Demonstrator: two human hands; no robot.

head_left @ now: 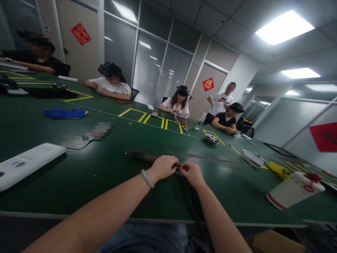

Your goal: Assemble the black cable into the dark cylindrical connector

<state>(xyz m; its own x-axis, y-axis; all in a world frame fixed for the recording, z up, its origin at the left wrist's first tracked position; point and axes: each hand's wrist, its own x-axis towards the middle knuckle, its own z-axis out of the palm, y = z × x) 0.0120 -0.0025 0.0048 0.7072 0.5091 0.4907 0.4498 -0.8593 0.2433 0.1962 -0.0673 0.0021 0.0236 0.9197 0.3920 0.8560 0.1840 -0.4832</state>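
Observation:
My left hand (164, 167), with a pale bangle (147, 178) at its wrist, is closed in a pinch above the table. Facing it, my right hand (193, 173) also pinches, the fingertips of both almost meeting. Between them is a small dark piece, too hidden by the fingers to name. A dark, rod-shaped tool (140, 156) with a narrow metal tip extends left from behind my left hand; I cannot tell whether that hand touches it. Below my right hand a black cable (190, 202) runs down over the table's near edge.
A long white case (31, 163) lies at left, with a blue bundle (65, 113) farther back. To the right are a metal bowl (211, 138), a yellow item (279, 171) and a white cup (293, 191) with a red lid. Several people sit or stand across the green table (105, 189).

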